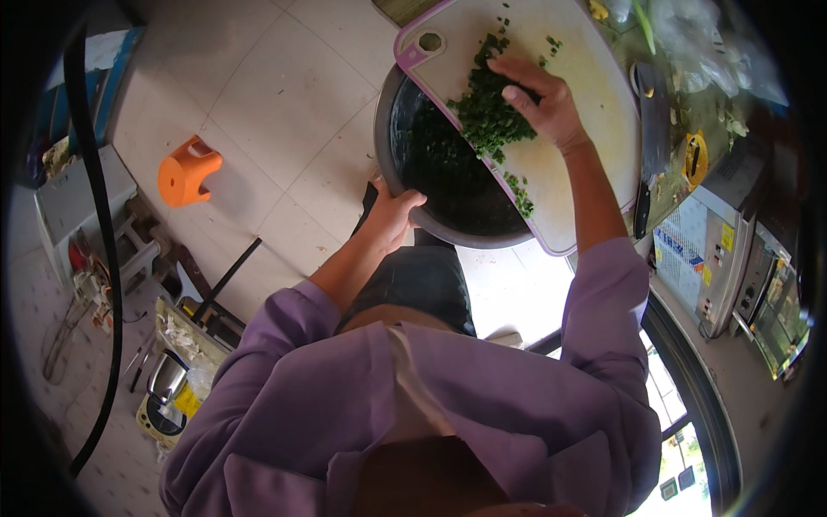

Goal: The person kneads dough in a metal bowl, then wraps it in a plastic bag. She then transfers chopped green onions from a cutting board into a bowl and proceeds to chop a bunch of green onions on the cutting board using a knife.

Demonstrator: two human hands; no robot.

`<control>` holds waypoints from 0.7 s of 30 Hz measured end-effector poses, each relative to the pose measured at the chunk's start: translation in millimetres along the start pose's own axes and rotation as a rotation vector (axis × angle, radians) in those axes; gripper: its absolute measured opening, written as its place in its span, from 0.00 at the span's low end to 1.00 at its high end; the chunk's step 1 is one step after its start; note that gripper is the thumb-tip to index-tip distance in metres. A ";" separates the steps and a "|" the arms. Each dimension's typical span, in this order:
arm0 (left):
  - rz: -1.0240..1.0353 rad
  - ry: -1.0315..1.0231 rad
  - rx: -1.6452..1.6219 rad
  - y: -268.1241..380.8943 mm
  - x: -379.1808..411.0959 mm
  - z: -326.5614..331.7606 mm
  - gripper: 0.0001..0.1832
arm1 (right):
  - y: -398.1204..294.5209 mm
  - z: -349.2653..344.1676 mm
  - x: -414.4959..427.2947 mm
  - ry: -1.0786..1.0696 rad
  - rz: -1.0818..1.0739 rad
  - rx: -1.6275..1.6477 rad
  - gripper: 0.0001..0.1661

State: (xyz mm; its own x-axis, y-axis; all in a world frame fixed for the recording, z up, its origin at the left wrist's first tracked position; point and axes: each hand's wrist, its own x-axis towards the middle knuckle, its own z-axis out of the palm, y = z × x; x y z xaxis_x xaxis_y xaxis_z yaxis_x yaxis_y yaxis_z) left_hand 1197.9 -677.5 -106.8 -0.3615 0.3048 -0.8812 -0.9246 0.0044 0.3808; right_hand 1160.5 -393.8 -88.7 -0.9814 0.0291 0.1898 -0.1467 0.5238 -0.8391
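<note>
My left hand (392, 216) grips the near-left rim of a large metal basin (386, 145), thumb on top. The basin is dark inside, with chopped greens faintly visible in it. A pale cutting board with a purple edge (585, 174) juts over the basin's right side and hides part of its mouth. On the board lies a heap of chopped green leaves (488, 116), some right at the edge above the basin. My right hand (546, 103) is on the heap's right side, thumb and fingers apart, fingertips at the greens.
A cleaver (652, 129) lies at the board's right on the worktop (675, 187), near clear plastic bags (691, 45) and a yellow object (695, 158). Metal appliances (717, 252) stand below right. An orange plastic stool (187, 171) is on the tiled floor, left. A kettle (168, 375) sits lower left.
</note>
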 end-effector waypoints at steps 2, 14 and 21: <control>0.020 0.011 0.009 1.0 -0.4 1.4 0.20 | -14.2 8.5 -11.6 -0.008 -0.017 -0.036 0.18; 0.034 -0.055 0.087 -0.7 0.7 -11.9 0.21 | -97.3 70.2 -80.2 -0.114 0.099 0.025 0.17; 0.026 -0.065 0.116 6.0 -5.7 -13.1 0.24 | -100.3 86.4 -84.6 -0.366 0.222 0.107 0.21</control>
State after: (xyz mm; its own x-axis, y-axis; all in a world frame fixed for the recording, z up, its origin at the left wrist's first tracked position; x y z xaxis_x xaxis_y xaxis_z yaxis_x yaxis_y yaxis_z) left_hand 1192.9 -691.8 -103.1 -0.3731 0.3670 -0.8521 -0.8937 0.1044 0.4363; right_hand 1247.5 -522.3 -64.7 -0.9669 -0.1830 -0.1779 0.0793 0.4473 -0.8909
